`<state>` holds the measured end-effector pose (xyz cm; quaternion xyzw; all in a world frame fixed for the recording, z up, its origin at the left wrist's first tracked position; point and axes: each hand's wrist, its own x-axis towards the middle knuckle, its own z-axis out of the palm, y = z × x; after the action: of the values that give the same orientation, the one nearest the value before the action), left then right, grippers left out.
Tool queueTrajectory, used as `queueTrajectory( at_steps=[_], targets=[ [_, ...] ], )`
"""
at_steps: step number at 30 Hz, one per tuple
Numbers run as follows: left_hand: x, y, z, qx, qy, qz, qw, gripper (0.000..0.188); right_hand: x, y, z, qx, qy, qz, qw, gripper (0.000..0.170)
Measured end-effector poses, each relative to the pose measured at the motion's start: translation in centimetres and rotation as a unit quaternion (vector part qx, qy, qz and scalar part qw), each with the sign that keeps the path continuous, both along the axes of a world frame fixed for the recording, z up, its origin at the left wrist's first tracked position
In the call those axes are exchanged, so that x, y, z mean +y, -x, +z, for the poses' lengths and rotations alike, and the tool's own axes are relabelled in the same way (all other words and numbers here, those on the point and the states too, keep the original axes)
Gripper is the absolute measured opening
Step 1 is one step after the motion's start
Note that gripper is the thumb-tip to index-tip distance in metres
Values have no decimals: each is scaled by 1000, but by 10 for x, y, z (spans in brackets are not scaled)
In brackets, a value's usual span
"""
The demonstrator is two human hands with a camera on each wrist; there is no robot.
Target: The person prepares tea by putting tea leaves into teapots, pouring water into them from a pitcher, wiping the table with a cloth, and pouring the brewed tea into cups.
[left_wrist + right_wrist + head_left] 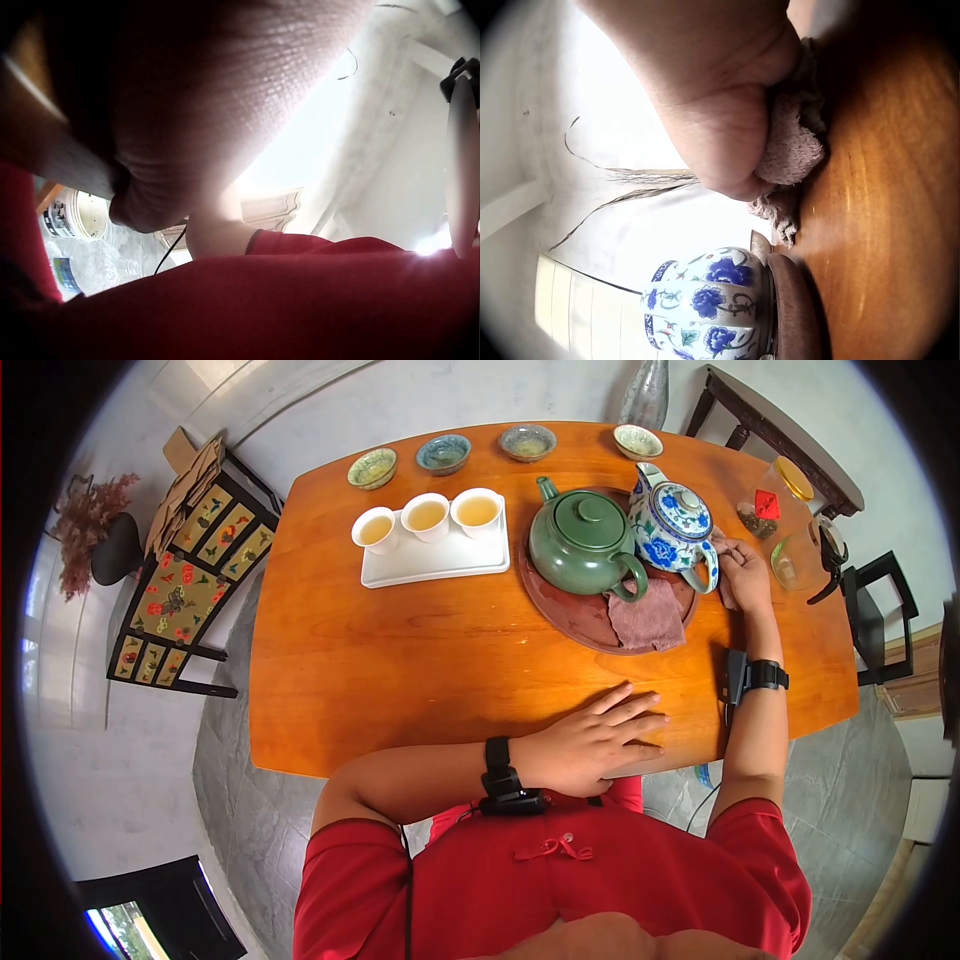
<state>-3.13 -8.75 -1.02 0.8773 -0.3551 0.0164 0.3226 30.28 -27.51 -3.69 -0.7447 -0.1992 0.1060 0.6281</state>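
My left hand lies palm down on the wooden table's front edge, fingers spread, holding nothing; the left wrist view has it close and blurred. On the table's right side, my right hand grips a bunched brownish-pink cloth against the tabletop. Just left of that hand stands a blue-and-white floral teapot, on a round brown tray with a green teapot. A second cloth lies over the tray's front rim. Part of the right fingers is hidden in the right wrist view.
A white tray carries three white cups of yellow liquid, including a middle cup. Several patterned bowls, one of them blue, line the back edge. A glass jar and a glass pitcher stand at right.
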Motion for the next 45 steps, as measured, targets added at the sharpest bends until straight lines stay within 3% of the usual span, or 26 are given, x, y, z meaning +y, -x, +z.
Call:
queueTrajectory(
  at_steps=[45],
  targets=[
    [1,-1,1,1,-6,-4,1000,72,-1,-3,-4,-10,-10,2,1000,17]
  ],
)
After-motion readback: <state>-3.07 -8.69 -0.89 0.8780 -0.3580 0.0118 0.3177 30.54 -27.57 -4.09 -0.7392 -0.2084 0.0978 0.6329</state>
